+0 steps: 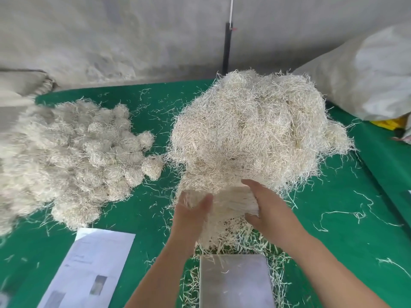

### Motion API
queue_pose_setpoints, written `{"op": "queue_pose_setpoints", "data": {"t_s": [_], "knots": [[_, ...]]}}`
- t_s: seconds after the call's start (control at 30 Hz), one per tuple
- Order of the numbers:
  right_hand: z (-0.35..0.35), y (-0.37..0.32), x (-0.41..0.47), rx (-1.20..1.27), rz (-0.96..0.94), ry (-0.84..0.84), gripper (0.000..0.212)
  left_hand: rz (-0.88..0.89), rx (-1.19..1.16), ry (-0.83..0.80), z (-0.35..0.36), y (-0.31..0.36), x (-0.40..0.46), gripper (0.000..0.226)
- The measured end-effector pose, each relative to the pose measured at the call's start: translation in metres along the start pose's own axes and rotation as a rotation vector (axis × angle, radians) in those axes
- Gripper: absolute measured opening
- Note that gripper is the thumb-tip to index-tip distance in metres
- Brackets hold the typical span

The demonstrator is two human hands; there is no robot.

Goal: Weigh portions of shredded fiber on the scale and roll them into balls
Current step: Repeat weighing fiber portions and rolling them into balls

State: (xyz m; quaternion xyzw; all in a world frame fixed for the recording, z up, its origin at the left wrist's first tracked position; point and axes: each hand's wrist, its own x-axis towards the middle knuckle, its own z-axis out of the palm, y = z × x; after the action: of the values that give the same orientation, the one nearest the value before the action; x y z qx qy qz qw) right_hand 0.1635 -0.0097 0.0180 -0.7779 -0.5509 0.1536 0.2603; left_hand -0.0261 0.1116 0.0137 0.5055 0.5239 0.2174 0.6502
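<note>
Fiber wad (231, 203) held between both hands, above near edge of big loose pile (251, 134), just beyond scale (235, 283). Left hand (191, 210) presses wad's left side, fingers straight, blurred. Right hand (264, 203) cups right side, fingers curled round it. Wad motion-blurred. Finished balls (73, 152) heaped far left on green table (333, 252). Paper sheet (89, 270) near left. White sack (367, 72) far right.
</note>
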Motion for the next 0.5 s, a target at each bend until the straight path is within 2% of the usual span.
{"op": "queue_pose_setpoints", "data": {"t_s": [0.03, 0.1, 0.13, 0.27, 0.3, 0.37, 0.43, 0.5], "knots": [[-0.001, -0.001, 0.003, 0.029, -0.012, 0.011, 0.093, 0.051, 0.119, -0.118, 0.000, -0.002, 0.002, 0.090], [-0.006, 0.000, 0.009, 0.040, -0.052, 0.017, 0.087, 0.158, 0.391, -0.361, 0.000, -0.004, 0.004, 0.081], [-0.009, 0.004, 0.013, 0.000, -0.073, 0.005, 0.083, 0.191, 0.517, -0.392, -0.002, -0.002, 0.006, 0.072], [-0.021, 0.025, 0.022, -0.138, -0.123, -0.142, 0.055, 0.312, 0.824, -0.245, -0.020, 0.014, 0.023, 0.041], [-0.023, 0.029, 0.023, -0.143, -0.113, -0.179, 0.059, 0.340, 0.908, -0.230, -0.024, 0.018, 0.026, 0.036], [-0.022, 0.033, 0.025, -0.157, -0.138, -0.201, 0.063, 0.381, 1.074, -0.202, -0.027, 0.024, 0.029, 0.040], [-0.021, 0.039, 0.026, -0.154, -0.214, -0.092, 0.037, 0.401, 1.184, -0.154, -0.031, 0.025, 0.033, 0.046], [-0.023, 0.055, 0.028, -0.164, -0.177, 0.032, 0.032, 0.421, 1.315, -0.095, -0.044, 0.026, 0.040, 0.035]]}}
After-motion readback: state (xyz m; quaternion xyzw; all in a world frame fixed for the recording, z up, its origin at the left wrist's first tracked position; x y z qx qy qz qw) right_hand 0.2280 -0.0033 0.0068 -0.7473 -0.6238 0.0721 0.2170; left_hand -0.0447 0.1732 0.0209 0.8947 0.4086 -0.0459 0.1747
